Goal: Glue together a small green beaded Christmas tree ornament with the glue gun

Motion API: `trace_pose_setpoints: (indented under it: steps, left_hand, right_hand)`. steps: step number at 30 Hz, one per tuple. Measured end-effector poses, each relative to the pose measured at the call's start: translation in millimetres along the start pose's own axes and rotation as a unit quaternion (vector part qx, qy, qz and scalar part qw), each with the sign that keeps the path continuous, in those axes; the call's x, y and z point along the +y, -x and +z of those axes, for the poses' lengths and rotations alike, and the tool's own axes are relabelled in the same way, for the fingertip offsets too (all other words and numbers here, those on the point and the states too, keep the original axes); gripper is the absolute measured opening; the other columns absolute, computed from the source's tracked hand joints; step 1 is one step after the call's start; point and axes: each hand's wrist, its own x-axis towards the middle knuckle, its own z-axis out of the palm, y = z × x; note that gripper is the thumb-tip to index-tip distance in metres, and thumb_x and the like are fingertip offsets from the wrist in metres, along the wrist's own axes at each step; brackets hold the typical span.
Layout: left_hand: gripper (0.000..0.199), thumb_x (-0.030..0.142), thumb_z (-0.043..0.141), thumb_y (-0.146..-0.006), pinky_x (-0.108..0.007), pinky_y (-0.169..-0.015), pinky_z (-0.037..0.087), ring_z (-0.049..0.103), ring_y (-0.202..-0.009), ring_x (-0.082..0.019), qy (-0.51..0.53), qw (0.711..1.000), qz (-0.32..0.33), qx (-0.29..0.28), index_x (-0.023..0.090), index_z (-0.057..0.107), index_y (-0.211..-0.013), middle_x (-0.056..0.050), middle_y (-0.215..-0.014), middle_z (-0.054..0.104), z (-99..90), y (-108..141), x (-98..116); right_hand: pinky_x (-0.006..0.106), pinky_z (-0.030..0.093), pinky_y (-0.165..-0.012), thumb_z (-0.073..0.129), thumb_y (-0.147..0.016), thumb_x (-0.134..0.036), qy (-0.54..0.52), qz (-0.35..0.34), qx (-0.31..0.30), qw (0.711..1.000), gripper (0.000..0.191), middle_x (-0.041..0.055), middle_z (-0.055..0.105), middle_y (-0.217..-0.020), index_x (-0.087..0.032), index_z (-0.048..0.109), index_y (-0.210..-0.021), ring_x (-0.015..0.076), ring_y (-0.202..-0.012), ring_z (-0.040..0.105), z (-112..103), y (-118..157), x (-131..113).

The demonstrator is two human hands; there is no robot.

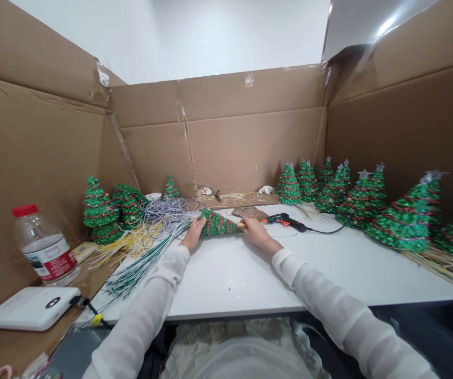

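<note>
A small green tree with red garland (pixel 219 223) lies on its side above the white tabletop (pixel 234 273), its tip pointing right. My left hand (pixel 193 233) is closed on its wide base. At the tip end, my right hand (pixel 256 232) is closed round a thin light-brown stick-like piece (pixel 242 225), which touches or nearly touches the tree's tip. Just beyond my right hand lies a black and orange glue gun (pixel 285 221) with a cable. A brown flat piece (pixel 250 212) sits behind the hands.
Finished-looking trees (pixel 363 200) stand along the right, with more trees (pixel 98 210) at left. Green wires (pixel 143 268) and tangled pale wires (pixel 167 213) lie left of my hands. A bottle (pixel 47 247) and white power bank (pixel 31 309) are far left. Cardboard walls (pixel 250 142) surround the table.
</note>
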Motion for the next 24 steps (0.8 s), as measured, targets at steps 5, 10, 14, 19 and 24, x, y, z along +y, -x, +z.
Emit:
trace_pose_setpoints:
  steps: [5,10,14,19,24]
  left_hand:
    - [0.04,0.044,0.041,-0.084,-0.029,-0.107,0.019,0.039,-0.123,-0.02,-0.027,0.999,0.016,0.008,0.013,0.055,-0.105,-0.011,-0.128,0.048,0.6,-1,0]
    - [0.043,0.045,0.04,-0.084,-0.031,-0.106,0.022,0.038,-0.124,-0.021,-0.018,1.0,0.004,0.007,0.014,0.051,-0.112,-0.011,-0.125,0.051,1.0,2,2]
    - [0.045,0.045,0.04,-0.084,-0.031,-0.107,0.022,0.037,-0.125,-0.021,-0.029,1.0,0.005,0.007,0.014,0.05,-0.114,-0.011,-0.128,0.05,1.2,3,4]
    - [0.043,0.044,0.04,-0.084,-0.032,-0.107,0.023,0.037,-0.125,-0.022,-0.031,0.999,-0.01,0.015,0.014,0.051,-0.113,-0.01,-0.127,0.051,0.5,3,5]
    - [0.044,0.043,0.041,-0.083,-0.032,-0.107,0.024,0.039,-0.124,-0.022,-0.021,1.0,-0.011,0.015,0.013,0.05,-0.113,-0.012,-0.125,0.052,1.4,3,6]
  right_hand:
    - [0.023,0.036,-0.06,0.05,-0.081,-0.029,-0.055,0.017,-0.018,0.998,0.019,0.005,0.065,-0.082,-0.016,0.061,-0.088,0.0164,-0.073,0.057,-11,-2,7]
    - [0.023,0.036,-0.059,0.049,-0.077,-0.021,-0.051,0.035,-0.066,0.996,0.016,0.0031,0.064,-0.074,-0.016,0.063,-0.084,0.0151,-0.068,0.057,-18,-4,12]
    - [0.024,0.036,-0.063,0.045,-0.079,-0.016,-0.002,0.014,-0.031,0.999,0.02,0.0071,0.065,-0.081,-0.015,0.064,-0.081,0.0172,-0.074,0.057,-11,-3,6]
    - [0.024,0.036,-0.068,0.043,-0.077,-0.011,-0.002,-0.027,0.009,1.0,0.023,0.0079,0.066,-0.086,-0.015,0.064,-0.085,0.0181,-0.082,0.056,-6,0,1]
    - [0.024,0.035,-0.059,0.053,-0.073,-0.023,-0.009,-0.011,-0.031,0.999,0.017,0.0042,0.065,-0.078,-0.018,0.064,-0.084,0.017,-0.07,0.056,-23,-1,8]
